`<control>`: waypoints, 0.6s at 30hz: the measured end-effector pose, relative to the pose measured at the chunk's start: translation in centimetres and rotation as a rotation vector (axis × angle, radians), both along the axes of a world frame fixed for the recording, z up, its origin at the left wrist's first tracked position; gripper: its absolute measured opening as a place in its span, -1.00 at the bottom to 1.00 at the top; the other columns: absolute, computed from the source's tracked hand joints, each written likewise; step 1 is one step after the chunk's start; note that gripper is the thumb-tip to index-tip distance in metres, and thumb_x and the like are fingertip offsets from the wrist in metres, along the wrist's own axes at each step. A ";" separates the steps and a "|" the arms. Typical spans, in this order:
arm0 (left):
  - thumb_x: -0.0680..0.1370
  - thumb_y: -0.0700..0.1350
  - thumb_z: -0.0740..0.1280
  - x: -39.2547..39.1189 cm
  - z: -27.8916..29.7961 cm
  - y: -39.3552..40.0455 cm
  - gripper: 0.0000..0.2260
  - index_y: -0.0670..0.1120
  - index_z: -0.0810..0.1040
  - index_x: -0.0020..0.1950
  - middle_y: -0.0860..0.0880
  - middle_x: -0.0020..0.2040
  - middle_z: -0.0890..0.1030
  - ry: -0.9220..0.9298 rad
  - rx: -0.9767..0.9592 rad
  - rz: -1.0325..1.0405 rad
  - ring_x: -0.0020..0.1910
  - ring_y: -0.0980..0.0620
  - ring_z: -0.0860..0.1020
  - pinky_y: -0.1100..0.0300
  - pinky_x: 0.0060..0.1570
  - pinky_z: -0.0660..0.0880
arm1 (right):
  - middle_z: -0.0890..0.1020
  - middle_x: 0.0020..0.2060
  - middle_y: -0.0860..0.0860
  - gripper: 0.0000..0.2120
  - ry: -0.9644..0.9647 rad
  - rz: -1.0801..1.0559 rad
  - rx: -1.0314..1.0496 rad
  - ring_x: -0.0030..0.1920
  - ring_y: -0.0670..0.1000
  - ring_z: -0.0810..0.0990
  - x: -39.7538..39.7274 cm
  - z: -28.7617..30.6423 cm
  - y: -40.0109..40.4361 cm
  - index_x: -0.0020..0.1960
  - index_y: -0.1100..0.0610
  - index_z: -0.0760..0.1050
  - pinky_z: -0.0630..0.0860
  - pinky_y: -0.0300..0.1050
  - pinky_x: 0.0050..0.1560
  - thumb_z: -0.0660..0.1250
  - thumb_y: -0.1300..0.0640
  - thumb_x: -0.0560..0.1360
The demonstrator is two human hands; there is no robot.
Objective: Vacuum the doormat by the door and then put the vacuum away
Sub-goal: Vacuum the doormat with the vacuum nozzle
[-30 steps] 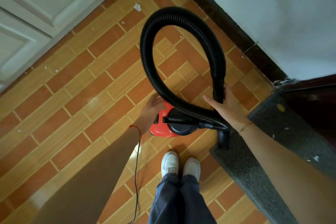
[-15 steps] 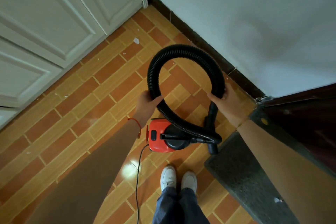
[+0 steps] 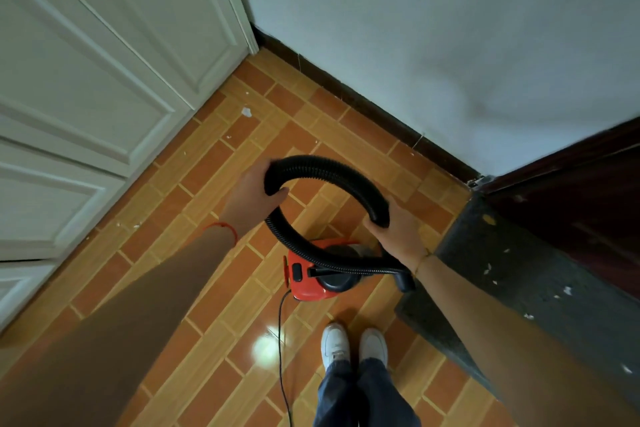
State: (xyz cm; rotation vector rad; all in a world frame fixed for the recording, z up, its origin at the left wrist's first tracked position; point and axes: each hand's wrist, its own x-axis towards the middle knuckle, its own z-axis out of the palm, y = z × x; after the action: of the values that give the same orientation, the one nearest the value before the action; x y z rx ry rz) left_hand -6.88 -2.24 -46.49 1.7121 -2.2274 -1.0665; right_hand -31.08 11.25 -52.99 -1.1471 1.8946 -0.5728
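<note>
A small red and black vacuum [image 3: 313, 276] stands on the tiled floor just ahead of my white shoes. Its black ribbed hose [image 3: 329, 172] arcs up in a loop above it. My left hand [image 3: 254, 199] grips the left side of the loop. My right hand [image 3: 398, 232] grips the hose's right end near the nozzle. The dark grey doormat [image 3: 512, 274] lies to the right, speckled with bits of white debris, in front of a dark brown door [image 3: 588, 184].
White panelled cabinet doors [image 3: 86, 97] run along the left. A white wall with a dark skirting stands ahead. The vacuum's thin black cord [image 3: 282, 350] trails back along the floor left of my feet. Small white scraps dot the orange tiles.
Both hands have risen with the hose. My left hand moved from the vacuum body up to the hose loop; my right hand slid up toward the hose end. The view has pulled back.
</note>
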 end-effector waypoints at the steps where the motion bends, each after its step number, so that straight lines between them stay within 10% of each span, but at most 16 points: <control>1: 0.48 -0.14 0.42 0.3 0.6 -0.1 -0.62 0.02 0.43 0.26 0.05 0.01 0.57 -0.057 -0.022 -0.081 -0.03 0.04 0.54 0.12 -0.05 0.50 | 0.52 -0.20 -0.11 -0.75 0.002 0.002 0.003 -0.22 -0.20 0.52 0.1 0.1 0.4 0.11 0.15 0.44 0.40 -0.42 -0.27 0.41 0.14 0.50; 18: 0.54 0.01 0.33 -4.1 4.9 2.5 -0.61 -0.05 0.38 0.33 0.00 0.17 0.52 -0.268 -0.301 -0.842 0.11 -0.01 0.51 0.14 0.12 0.45 | 0.62 -0.01 0.08 -0.69 0.057 0.126 0.130 0.00 0.06 0.65 1.6 0.4 2.7 0.18 0.18 0.41 0.61 -0.13 -0.06 0.39 0.11 0.51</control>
State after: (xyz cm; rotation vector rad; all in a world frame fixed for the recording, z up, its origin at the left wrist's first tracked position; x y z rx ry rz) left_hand -11.01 0.27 -41.57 0.8142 -3.1861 -0.5472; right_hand -29.51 13.94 -52.62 -1.1984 1.8625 -0.3454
